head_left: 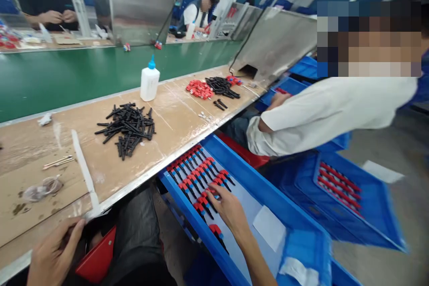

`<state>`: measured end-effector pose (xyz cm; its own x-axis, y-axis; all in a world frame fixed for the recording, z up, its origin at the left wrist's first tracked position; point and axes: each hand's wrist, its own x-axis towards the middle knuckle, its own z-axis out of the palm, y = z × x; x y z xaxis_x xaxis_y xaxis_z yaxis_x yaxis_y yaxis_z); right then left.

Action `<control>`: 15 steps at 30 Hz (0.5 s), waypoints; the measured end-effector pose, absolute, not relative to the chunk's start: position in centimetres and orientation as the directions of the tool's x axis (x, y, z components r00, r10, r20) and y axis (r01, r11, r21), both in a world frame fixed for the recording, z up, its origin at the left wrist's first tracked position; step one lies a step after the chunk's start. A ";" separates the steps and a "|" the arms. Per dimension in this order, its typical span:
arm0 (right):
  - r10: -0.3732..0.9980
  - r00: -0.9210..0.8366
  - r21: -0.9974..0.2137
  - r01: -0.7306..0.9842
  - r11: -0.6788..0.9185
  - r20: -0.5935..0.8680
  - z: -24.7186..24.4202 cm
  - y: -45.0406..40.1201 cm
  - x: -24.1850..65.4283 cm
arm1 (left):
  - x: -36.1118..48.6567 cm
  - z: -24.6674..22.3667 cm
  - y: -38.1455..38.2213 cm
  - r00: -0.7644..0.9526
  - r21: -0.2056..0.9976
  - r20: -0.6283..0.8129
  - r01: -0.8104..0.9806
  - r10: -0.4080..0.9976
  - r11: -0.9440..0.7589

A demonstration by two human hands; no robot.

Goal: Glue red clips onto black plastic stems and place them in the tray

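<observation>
Over the blue bin (301, 214) my right hand (228, 205) reaches down, its thumb and fingers pinched at one of the red-and-black parts (201, 174) laid in rows there. One such part (217, 234) lies apart, lower in the bin. My left hand (56, 250) is at the table's front edge, thumb and forefinger together; whatever it may hold is hidden. On the table (170, 143) a pile of black parts (129, 127) lies in front of a white bottle with a blue cap (149, 82).
Farther along are red pieces (200, 89) and more black parts (221, 86). A person in a white shirt (328, 111) sits at the right, near stacked blue bins (375, 201). Cotton swabs (58, 162) lie at the left. Beyond runs a green belt (83, 73).
</observation>
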<state>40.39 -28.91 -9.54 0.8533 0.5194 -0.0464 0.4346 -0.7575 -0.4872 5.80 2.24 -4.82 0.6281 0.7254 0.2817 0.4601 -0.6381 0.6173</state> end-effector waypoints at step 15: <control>0.717 0.655 -0.492 0.718 -0.493 0.237 -4.2 -2.8 32.6 | 2.9 -4.9 -0.4 0.695 0.857 -0.037 0.392 0.718 -0.335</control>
